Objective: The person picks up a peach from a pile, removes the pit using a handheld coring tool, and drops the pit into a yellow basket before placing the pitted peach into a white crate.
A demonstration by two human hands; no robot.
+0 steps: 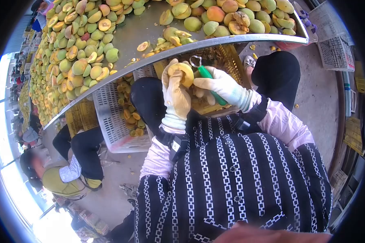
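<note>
My left hand (175, 91), in a pale work glove with tan palm, is closed around a yellow peach half (185, 74), its cut side turned toward the right. My gloved right hand (225, 86) grips a pitting tool (205, 72) with a green handle and a bent wire loop at its top end. The loop stands just right of the peach half, apart from it. Both hands are above a yellow crate (230, 56) holding brown scraps, below the table's edge.
A metal table (127, 38) bears heaps of whole and halved peaches (79, 67). Beside my left knee, a white crate (109, 109) contains more halves. A co-worker (69, 174) sits at the left. White crates (336, 52) stand at the far right.
</note>
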